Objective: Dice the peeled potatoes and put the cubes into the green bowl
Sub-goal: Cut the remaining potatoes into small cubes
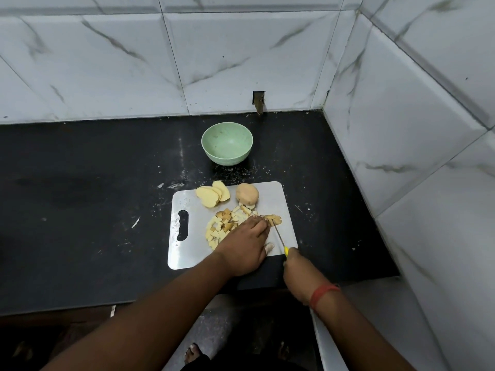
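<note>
A steel cutting board (184,253) lies on the black counter. At its far edge sit yellow potato slices (211,195) and a whole peeled potato (247,194). A heap of potato cubes (223,226) covers the board's middle. My left hand (245,243) lies palm down over the cubes, its fingertips pressing a potato strip (274,219). My right hand (294,266) grips the yellow handle of a knife (278,234), whose thin blade points at the strip. Beyond the board stands the green bowl (227,147), with nothing in it.
Marble-tiled walls close the counter at the back and at the right (388,145). The counter's front edge (80,307) runs just behind my forearms. White crumbs (175,184) dot the counter near the board.
</note>
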Available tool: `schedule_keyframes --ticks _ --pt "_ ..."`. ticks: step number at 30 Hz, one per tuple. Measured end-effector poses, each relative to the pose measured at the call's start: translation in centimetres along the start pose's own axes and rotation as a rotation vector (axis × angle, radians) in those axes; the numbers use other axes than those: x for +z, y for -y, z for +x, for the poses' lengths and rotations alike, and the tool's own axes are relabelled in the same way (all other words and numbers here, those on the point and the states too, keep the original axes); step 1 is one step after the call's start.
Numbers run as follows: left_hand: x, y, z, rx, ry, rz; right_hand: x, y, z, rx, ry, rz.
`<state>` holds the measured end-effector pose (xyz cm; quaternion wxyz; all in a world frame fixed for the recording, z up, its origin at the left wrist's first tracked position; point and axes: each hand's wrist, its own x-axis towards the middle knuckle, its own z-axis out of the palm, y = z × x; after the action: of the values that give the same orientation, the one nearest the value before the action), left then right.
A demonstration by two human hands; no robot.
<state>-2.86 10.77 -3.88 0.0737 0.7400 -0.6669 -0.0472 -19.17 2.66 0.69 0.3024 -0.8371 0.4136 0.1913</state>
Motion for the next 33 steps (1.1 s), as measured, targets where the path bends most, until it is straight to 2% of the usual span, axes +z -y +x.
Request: schedule_keyframes --ticks 6,9,14,19,24,28,33 --pt "-0.1 0.8 -0.4 0.011 0.103 0.003 -0.1 -0.1 -2.1 -0.021 -0.106 0.032" --pt "-0.4 1.4 -0.6 0.051 0.092 0.029 -0.6 1.0 -1.2 -0.028 -0.158 -0.029" --pt "-0.4 1.7 -0.5 0.074 -0.001 0.055 -1.4 2.6 0.0 -0.013 -0.091 -0.073" --pt "-0.3 1.7 -0.7 0.071 -0.034 0.049 -1.1 3.5 0.1 0.067 -0.026 -0.117" --pt "0.3 1.1 -1.1 0.027 -0.044 0.057 -1.1 3.4 0.4 0.054 -0.014 -0.151" --pt "0.2 0.3 -1.2 -0.03 -0.073 0.054 -0.8 2.3 0.0 0.027 0.042 -0.04" --pt "0.5 0.1 -1.4 -0.026 -0.105 0.037 0.3 0.3 -2.1 -0.011 0.034 -0.009"
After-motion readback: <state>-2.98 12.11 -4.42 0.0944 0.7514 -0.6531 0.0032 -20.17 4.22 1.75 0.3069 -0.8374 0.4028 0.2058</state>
